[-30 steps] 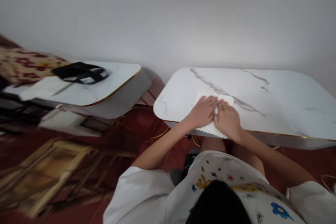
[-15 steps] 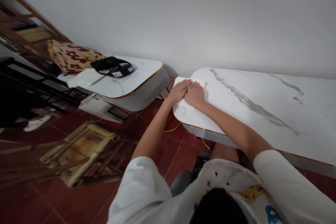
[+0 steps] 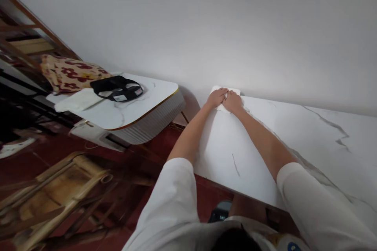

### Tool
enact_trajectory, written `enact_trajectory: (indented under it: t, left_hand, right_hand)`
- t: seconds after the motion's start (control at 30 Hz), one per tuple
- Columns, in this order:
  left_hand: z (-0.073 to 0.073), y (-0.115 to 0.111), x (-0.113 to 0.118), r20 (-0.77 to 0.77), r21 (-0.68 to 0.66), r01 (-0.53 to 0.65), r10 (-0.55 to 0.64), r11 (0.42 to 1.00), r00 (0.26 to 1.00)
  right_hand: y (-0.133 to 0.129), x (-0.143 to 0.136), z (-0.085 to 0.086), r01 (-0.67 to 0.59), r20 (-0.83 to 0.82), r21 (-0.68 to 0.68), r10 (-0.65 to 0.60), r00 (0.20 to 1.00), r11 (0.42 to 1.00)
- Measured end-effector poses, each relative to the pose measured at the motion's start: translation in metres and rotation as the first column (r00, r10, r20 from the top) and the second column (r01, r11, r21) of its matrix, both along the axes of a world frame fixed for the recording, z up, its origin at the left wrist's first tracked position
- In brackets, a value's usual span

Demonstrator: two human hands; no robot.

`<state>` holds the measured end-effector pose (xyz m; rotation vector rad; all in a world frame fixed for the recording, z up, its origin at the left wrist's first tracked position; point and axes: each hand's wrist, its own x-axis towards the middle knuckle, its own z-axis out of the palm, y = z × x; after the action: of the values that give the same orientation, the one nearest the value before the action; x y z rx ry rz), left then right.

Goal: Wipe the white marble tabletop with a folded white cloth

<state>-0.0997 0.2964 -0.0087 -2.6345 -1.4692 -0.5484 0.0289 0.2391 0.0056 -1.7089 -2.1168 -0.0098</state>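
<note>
A white cloth (image 3: 219,108) lies at the back left corner of the marble-patterned white tabletop (image 3: 229,145), close to the wall. Both hands press down on it side by side, their fingers meeting near the middle. My left hand (image 3: 217,97) rests flat over the cloth's left part, fingers pointing right. On its right part is my right hand (image 3: 232,102), its fingers bent over the cloth. The cloth's edges show behind and in front of the hands.
To the left, a second white table (image 3: 160,88) holds a black strap-like item (image 3: 119,88), a folded white cloth (image 3: 81,100) and a flowered fabric bundle (image 3: 73,74). A bamboo chair (image 3: 59,196) stands on the red floor at lower left.
Both hands and the cloth have moved from the table's rounded left end back toward the wall. The view has shifted, showing more of the tabletop in front of the hands.
</note>
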Motion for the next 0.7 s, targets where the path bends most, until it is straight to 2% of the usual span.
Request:
enact_trajectory:
  t: [0.1, 0.2, 0.33, 0.43, 0.53, 0.7]
  left_hand:
    - [0.006, 0.006, 0.030, -0.024, 0.000, -0.006, 0.006, 1.000, 1.000]
    - [0.010, 0.003, 0.059, -0.055, -0.014, 0.038, -0.039, 0.999, 0.998]
    - [0.008, -0.012, 0.075, -0.093, -0.012, 0.117, -0.117, 0.993, 0.989]
    - [0.004, -0.031, 0.069, -0.094, -0.033, 0.169, -0.172, 0.985, 0.981]
    - [0.003, -0.058, 0.053, -0.080, -0.058, 0.195, -0.199, 0.979, 0.977]
    - [0.004, -0.123, 0.021, -0.054, -0.070, 0.148, -0.152, 0.987, 0.987]
  right_hand:
    - [0.008, 0.024, 0.003, 0.041, 0.020, -0.012, -0.041, 0.999, 0.999]
    - [0.003, 0.048, 0.004, 0.093, 0.041, -0.018, -0.092, 0.995, 0.995]
    - [-0.019, 0.062, -0.003, 0.140, 0.044, 0.016, -0.141, 0.989, 0.990]
    - [-0.041, 0.057, -0.009, 0.170, 0.058, 0.035, -0.172, 0.983, 0.985]
    - [-0.067, 0.045, -0.012, 0.166, 0.068, 0.034, -0.168, 0.984, 0.986]
    - [-0.122, 0.018, -0.007, 0.074, 0.091, 0.005, -0.074, 0.993, 0.997]
